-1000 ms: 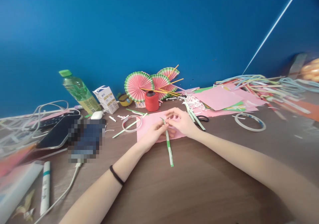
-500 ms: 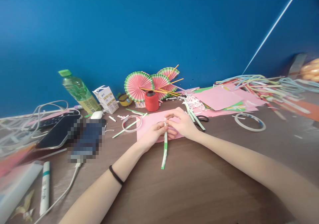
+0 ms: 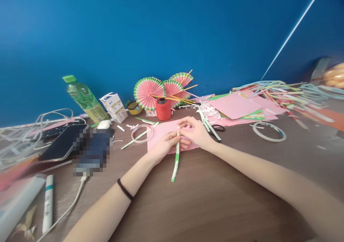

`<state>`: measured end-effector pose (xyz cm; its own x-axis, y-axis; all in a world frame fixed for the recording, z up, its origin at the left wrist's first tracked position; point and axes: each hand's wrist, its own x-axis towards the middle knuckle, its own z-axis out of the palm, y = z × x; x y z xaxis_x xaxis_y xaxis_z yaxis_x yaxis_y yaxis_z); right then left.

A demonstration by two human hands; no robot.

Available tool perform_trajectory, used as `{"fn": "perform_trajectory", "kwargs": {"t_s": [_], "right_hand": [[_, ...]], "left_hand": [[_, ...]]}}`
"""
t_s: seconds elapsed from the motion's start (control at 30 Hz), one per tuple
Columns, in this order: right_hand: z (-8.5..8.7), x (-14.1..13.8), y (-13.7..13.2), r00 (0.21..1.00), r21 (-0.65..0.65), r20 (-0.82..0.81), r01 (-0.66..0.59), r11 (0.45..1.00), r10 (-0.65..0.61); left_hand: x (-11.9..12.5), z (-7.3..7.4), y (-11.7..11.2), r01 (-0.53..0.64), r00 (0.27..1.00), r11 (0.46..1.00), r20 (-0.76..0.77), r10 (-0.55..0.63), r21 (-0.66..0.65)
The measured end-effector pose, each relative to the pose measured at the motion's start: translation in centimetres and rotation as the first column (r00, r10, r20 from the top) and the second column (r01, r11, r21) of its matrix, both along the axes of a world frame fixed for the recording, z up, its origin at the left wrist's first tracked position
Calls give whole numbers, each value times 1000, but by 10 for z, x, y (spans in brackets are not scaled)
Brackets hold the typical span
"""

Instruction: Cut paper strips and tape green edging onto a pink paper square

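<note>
My left hand (image 3: 163, 147) and my right hand (image 3: 195, 132) meet over a pink paper sheet (image 3: 158, 131) on the brown table. Both pinch the upper end of a long green and white paper strip (image 3: 175, 162), which hangs down toward me with its lower end tipped left. My left wrist wears a black band (image 3: 125, 189). A tape ring (image 3: 141, 133) with a green strip across it lies just left of my hands. Black scissors (image 3: 218, 128) rest right of my right hand.
Watermelon paper fans (image 3: 161, 89) and a red thread spool (image 3: 163, 109) stand by the blue wall. A green bottle (image 3: 84, 99), small carton (image 3: 114, 107), phones and cables fill the left. Pink sheets (image 3: 236, 105), coloured strips and another tape ring (image 3: 269, 131) lie right.
The strip's lower end has swung from right of my hands to the left. Both hands stayed in place, still pinching its top.
</note>
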<state>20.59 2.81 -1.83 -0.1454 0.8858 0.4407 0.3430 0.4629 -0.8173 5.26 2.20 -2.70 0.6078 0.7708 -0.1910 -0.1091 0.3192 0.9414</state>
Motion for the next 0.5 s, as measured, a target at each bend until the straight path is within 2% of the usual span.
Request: {"fn": "perform_trajectory", "kwargs": {"t_s": [0.17,0.37,0.5], "right_hand": [[1,2,1,998,-63,-45,-38,997,35],[-10,3,8,993,-91,-122,-21,996,10],[-15,2,9,965,-149,-244,-134,980,95]], "left_hand": [[1,-1,-1,-9,999,1000,-39,10,20],[2,0,-2,-11,999,1000,-43,12,25],[1,4,-4,-24,998,999,-52,26,28]]}}
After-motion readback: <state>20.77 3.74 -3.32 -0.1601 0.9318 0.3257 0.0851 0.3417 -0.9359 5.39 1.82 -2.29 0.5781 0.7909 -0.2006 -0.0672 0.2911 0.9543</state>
